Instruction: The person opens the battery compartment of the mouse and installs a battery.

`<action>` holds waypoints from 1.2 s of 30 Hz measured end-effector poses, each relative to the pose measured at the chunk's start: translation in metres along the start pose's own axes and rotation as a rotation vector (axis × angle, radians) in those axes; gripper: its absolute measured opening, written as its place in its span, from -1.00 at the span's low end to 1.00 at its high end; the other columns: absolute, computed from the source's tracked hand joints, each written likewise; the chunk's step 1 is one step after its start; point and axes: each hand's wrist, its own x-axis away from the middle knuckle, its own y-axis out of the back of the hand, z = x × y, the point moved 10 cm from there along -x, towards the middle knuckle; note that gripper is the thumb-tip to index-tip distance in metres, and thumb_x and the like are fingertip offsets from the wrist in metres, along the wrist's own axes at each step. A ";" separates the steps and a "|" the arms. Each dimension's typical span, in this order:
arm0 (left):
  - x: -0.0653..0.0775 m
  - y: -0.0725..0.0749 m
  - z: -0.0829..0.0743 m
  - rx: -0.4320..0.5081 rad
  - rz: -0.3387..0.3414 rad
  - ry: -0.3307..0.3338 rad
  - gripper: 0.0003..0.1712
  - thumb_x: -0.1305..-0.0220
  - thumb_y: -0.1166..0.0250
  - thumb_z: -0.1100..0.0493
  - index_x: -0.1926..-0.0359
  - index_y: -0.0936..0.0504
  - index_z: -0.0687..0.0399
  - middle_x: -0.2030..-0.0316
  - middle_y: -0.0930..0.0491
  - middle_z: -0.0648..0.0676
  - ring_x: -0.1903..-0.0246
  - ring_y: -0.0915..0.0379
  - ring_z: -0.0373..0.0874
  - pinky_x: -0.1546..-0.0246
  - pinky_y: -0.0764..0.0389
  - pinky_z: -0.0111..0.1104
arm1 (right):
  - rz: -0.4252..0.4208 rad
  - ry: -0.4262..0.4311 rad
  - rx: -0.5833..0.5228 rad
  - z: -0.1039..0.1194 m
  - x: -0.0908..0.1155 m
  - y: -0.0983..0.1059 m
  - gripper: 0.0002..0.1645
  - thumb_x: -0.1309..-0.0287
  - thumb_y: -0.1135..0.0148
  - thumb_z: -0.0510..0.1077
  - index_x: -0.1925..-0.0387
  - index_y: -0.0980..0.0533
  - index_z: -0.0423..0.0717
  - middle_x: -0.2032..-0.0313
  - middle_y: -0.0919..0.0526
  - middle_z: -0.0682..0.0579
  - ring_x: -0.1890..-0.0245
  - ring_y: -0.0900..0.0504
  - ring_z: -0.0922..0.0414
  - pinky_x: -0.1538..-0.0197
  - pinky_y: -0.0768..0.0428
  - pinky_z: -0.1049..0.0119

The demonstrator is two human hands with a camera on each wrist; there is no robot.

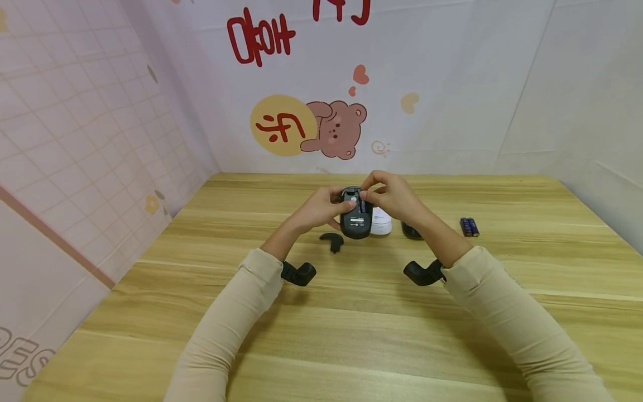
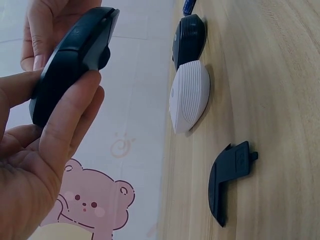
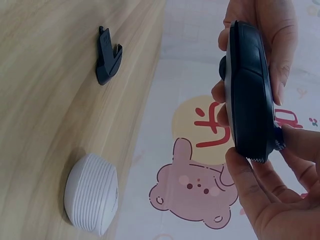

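Observation:
My left hand point(image 1: 320, 207) grips a black computer mouse point(image 1: 355, 228) above the table, its underside with the open battery compartment facing me. A blue battery point(image 1: 364, 205) sits at the compartment's right side. The fingertips of my right hand point(image 1: 394, 196) pinch at its upper end, where the right wrist view shows the blue battery end point(image 3: 278, 138) sticking out of the mouse. How far in it is seated, I cannot tell. On the table below lies the black battery cover point(image 1: 333, 241), off the mouse; the left wrist view shows the cover point(image 2: 227, 175) too.
A white ribbed mouse point(image 1: 382, 222) stands behind the held one. Beside it another black mouse point(image 1: 412, 231) is partly hidden by my right forearm. Two blue batteries point(image 1: 469, 226) lie side by side farther right on the wooden table point(image 1: 351, 335). A printed cloth wall point(image 1: 442, 134) rises behind.

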 end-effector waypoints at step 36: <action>0.000 0.001 0.005 0.026 -0.014 0.021 -0.55 -0.40 -0.11 0.18 -0.24 -0.38 0.28 0.10 -0.54 0.26 0.26 -0.58 -0.01 0.40 -0.69 -0.17 | 0.003 -0.006 0.059 0.000 -0.005 -0.003 -0.91 -0.24 -0.13 -0.33 0.32 -0.52 -0.33 0.03 -0.57 -0.23 0.06 -0.61 -0.14 0.13 -0.66 0.17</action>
